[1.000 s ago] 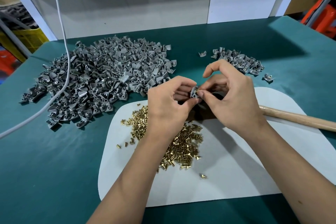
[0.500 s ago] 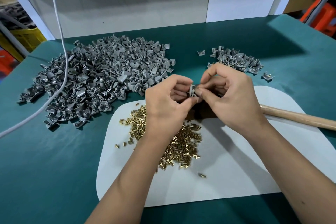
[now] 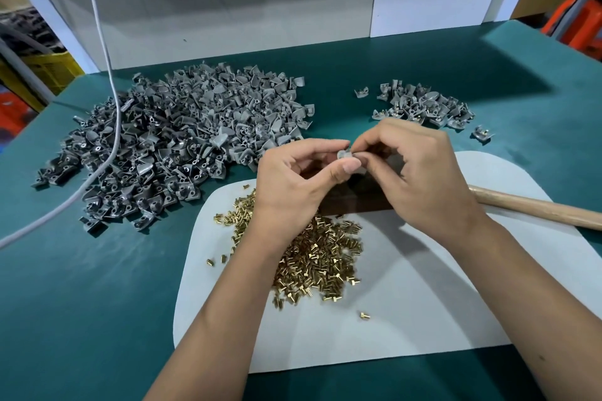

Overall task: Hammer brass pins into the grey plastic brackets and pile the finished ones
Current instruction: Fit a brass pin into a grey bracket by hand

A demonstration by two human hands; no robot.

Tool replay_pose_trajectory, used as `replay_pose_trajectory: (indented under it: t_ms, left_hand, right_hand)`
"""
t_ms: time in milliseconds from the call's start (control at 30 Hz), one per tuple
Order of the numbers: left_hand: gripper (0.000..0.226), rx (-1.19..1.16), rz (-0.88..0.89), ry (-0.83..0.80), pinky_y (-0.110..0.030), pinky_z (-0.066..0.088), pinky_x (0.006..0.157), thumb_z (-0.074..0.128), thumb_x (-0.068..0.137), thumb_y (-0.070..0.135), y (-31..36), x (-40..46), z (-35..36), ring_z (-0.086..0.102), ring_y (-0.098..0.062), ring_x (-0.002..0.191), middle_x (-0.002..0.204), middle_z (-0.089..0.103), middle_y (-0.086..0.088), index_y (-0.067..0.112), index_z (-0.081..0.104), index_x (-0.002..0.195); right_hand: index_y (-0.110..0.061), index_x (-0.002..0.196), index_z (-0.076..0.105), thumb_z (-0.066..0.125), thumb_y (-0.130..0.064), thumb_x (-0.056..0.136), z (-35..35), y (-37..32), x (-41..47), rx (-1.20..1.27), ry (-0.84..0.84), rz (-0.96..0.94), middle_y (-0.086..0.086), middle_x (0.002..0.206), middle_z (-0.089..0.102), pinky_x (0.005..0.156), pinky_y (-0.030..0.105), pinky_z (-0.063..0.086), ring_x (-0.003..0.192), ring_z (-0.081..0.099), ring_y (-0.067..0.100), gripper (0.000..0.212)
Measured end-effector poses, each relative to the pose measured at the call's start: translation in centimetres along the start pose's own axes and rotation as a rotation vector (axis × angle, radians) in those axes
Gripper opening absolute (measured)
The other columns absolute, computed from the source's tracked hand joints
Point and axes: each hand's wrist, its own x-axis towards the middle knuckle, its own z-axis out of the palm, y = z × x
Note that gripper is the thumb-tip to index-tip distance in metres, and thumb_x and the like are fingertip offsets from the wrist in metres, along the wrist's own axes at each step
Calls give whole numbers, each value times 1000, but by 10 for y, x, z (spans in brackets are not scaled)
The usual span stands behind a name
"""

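Above a white rounded mat (image 3: pixel 423 303) on the teal-covered surface (image 3: pixel 81 303), the left hand (image 3: pixel 293 185) and the right hand (image 3: pixel 420 179) meet over one small grey plastic bracket (image 3: pixel 344 154). The left hand's thumb and forefinger are curled in and pinch the bracket from the left, while the right hand's fingers (image 3: pixel 361 148) are bent tight and nip it from the right; whether a pin sits between them cannot be told. Below the hands, a heap of short brass pins (image 3: pixel 319 257) lies on the mat, partly hidden by the left forearm. A big pile of grey plastic brackets (image 3: pixel 182 143) spreads across the surface to the left, and a much smaller pile of grey brackets with brass showing (image 3: pixel 423 106) lies beyond the right hand. A wooden hammer handle (image 3: pixel 537 210) rests to the right.
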Motion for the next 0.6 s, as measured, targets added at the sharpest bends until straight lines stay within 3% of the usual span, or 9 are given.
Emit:
replay_pose_trajectory:
  t_ms: [133, 333, 600]
  left_hand:
    - [39, -39, 0, -15, -26, 59, 84, 82, 75, -7, -1, 1, 0, 76, -17, 87, 96, 79, -7, 5, 74, 111]
    - [35, -107, -20, 18, -52, 59, 92, 84, 75, -5, -6, 1, 2, 76, -31, 93, 99, 78, -14, 5, 76, 107]
    - [34, -114, -37, 13, -28, 61, 80, 83, 71, -11, -4, 2, 0, 76, -19, 83, 91, 79, -10, 7, 77, 100]
  right_hand:
    - [-15, 92, 71, 70, -10, 92, 1, 1, 0, 69, 14, 140, -9, 84, 67, 72, 22, 46, 78, 61, 6, 5]
    - [-20, 90, 69, 66, -15, 92, 6, 0, 0, 163, -27, 247, -9, 79, 68, 72, 33, 51, 76, 64, 12, 6]
    - [-21, 87, 71, 67, -20, 88, 7, -5, -2, 146, -16, 273, -9, 76, 69, 71, 43, 55, 73, 66, 16, 4]
